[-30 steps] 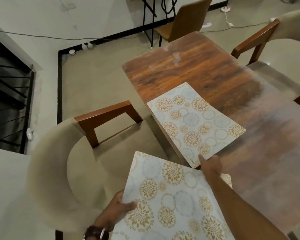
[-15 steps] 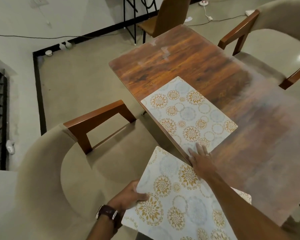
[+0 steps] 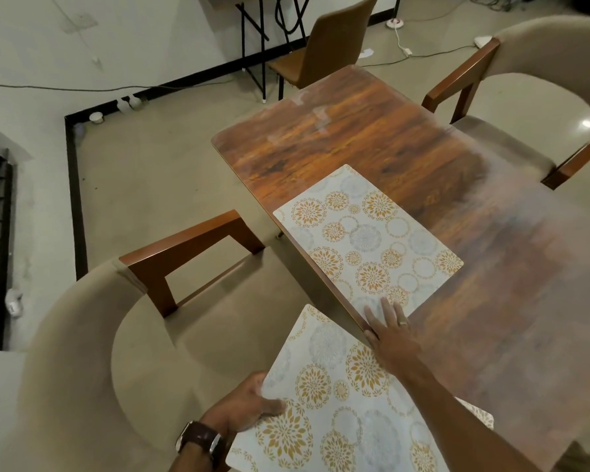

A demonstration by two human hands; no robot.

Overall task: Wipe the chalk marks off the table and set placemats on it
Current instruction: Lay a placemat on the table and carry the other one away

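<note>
My right hand (image 3: 394, 338) lies flat, fingers spread, on the near corner of the placemat (image 3: 365, 240) at the table (image 3: 355, 137) edge. My left hand (image 3: 249, 408) pinches a second placemat (image 3: 338, 403) beside the armchair (image 3: 92, 352).

No text, label or number is legible anywhere

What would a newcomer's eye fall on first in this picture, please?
Most likely the patterned placemat lying flat at the near left edge of the wooden table, with the right hand resting flat on its near corner. Next, the second placemat held off the table's edge by the left hand, above the beige chair.
</note>
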